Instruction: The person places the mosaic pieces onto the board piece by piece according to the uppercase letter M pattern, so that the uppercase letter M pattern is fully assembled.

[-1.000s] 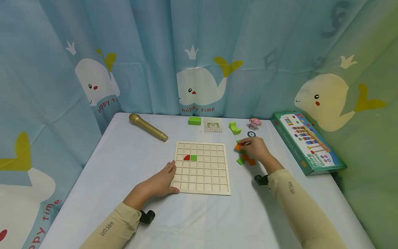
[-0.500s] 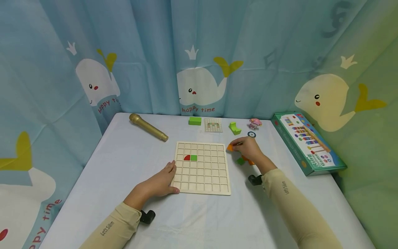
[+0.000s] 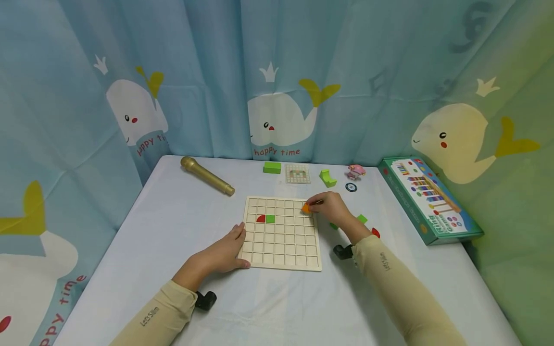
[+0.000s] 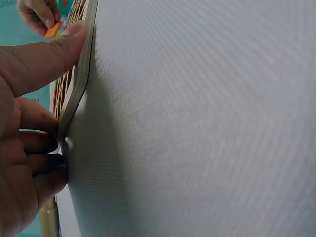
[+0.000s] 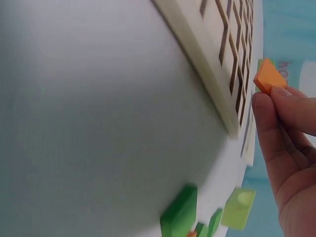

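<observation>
A pale wooden grid board (image 3: 281, 240) lies flat on the table. My left hand (image 3: 222, 252) holds its near left corner, thumb on the front edge and fingers along the left side. Two tiles sit in neighbouring cells: a red quarter-round tile (image 3: 261, 219) and a green square tile (image 3: 270, 219). Between right thumb and fingertips I pinch an orange tile (image 5: 269, 76), seen pointed in the right wrist view. That right hand (image 3: 332, 209) hovers at the board's far right corner. Loose tiles, including a green tile (image 3: 362, 218) and a red tile (image 3: 375, 232), lie partly hidden beyond my right wrist.
Along the back are a gold microphone (image 3: 207, 176), a green block (image 3: 272, 167), a pattern card (image 3: 297, 174), a notched green block (image 3: 327, 178), a round token (image 3: 351, 187) and a small pink toy figure (image 3: 356, 172). A green game box (image 3: 433, 202) stands at the right edge.
My right hand has picked the orange tile from the loose pile and carried it left to the board's far right corner. The left hand has stayed still on the board.
</observation>
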A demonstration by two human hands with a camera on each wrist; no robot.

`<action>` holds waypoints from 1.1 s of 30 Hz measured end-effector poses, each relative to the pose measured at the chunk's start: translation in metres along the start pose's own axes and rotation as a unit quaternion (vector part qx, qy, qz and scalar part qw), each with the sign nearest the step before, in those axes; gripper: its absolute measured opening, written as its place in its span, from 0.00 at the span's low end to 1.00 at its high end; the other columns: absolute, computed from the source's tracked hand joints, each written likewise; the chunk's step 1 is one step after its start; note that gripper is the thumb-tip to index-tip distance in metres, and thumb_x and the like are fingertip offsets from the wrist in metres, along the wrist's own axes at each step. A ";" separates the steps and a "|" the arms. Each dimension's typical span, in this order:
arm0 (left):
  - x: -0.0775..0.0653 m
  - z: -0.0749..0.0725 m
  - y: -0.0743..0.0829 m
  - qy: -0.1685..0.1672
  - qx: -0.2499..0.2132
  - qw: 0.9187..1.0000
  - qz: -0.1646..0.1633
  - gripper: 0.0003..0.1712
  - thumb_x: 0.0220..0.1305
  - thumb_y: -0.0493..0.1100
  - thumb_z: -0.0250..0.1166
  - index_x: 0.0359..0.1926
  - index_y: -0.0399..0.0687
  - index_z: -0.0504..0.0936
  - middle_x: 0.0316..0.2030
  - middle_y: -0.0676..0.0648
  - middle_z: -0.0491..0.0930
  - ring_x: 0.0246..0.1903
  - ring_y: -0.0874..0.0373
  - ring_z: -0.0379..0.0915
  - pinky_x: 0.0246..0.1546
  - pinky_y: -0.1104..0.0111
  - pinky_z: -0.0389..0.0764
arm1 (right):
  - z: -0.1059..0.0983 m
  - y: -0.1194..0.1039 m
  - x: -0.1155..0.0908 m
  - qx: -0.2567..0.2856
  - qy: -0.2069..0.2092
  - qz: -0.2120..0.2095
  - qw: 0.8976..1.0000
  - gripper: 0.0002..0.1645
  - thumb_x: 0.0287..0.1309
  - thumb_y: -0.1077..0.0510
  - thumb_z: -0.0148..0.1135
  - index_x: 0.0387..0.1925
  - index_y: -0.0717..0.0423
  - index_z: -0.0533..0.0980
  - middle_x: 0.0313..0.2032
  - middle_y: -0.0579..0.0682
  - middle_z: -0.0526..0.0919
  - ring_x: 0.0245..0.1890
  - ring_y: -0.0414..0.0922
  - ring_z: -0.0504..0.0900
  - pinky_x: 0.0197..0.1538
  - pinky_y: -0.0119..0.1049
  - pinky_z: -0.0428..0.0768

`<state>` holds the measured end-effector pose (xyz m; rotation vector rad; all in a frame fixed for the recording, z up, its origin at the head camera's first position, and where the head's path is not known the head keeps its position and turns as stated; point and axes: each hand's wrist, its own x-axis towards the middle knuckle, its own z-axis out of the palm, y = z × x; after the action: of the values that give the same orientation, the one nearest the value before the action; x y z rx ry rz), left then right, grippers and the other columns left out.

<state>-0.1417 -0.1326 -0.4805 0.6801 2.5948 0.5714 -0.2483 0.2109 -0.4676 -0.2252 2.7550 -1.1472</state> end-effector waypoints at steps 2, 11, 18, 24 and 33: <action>0.000 0.000 0.000 0.000 0.001 1.000 0.000 0.57 0.63 0.55 0.71 0.76 0.28 0.50 0.79 0.36 0.40 0.77 0.42 0.36 0.73 0.53 0.52 | 0.005 -0.003 0.001 0.005 -0.002 -0.007 1.000 0.08 0.60 0.63 0.71 0.42 0.58 0.88 0.42 0.55 0.88 0.42 0.49 0.86 0.41 0.39 0.84; 0.000 -0.002 0.001 -0.003 0.008 1.000 -0.001 0.57 0.63 0.55 0.71 0.76 0.28 0.50 0.79 0.36 0.40 0.77 0.42 0.36 0.74 0.54 0.52 | 0.022 -0.014 0.004 0.000 -0.022 -0.042 0.999 0.07 0.60 0.64 0.71 0.41 0.58 0.88 0.41 0.53 0.89 0.43 0.50 0.86 0.46 0.42 0.83; 0.000 -0.002 0.001 -0.003 0.010 1.000 0.004 0.57 0.63 0.55 0.71 0.76 0.27 0.50 0.78 0.35 0.40 0.77 0.42 0.36 0.74 0.54 0.52 | 0.031 -0.022 0.006 -0.012 -0.035 -0.051 0.998 0.07 0.60 0.62 0.71 0.40 0.55 0.89 0.40 0.50 0.89 0.44 0.49 0.85 0.49 0.43 0.83; 0.001 0.000 -0.001 0.000 0.006 1.000 0.003 0.57 0.63 0.55 0.71 0.76 0.27 0.51 0.79 0.36 0.40 0.77 0.42 0.36 0.74 0.53 0.52 | 0.038 -0.028 0.009 -0.019 -0.041 -0.068 0.997 0.06 0.60 0.63 0.71 0.39 0.55 0.89 0.40 0.50 0.89 0.46 0.50 0.84 0.51 0.45 0.81; 0.002 0.001 -0.002 0.001 0.008 1.000 0.002 0.57 0.62 0.55 0.72 0.76 0.27 0.51 0.79 0.36 0.40 0.77 0.42 0.36 0.74 0.53 0.52 | 0.047 -0.035 0.009 -0.020 -0.048 -0.081 0.995 0.05 0.60 0.63 0.72 0.38 0.54 0.89 0.39 0.48 0.89 0.45 0.49 0.85 0.51 0.43 0.82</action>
<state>-0.1434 -0.1323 -0.4828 0.6893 2.6020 0.5538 -0.2455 0.1524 -0.4759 -0.5034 2.7183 -1.0856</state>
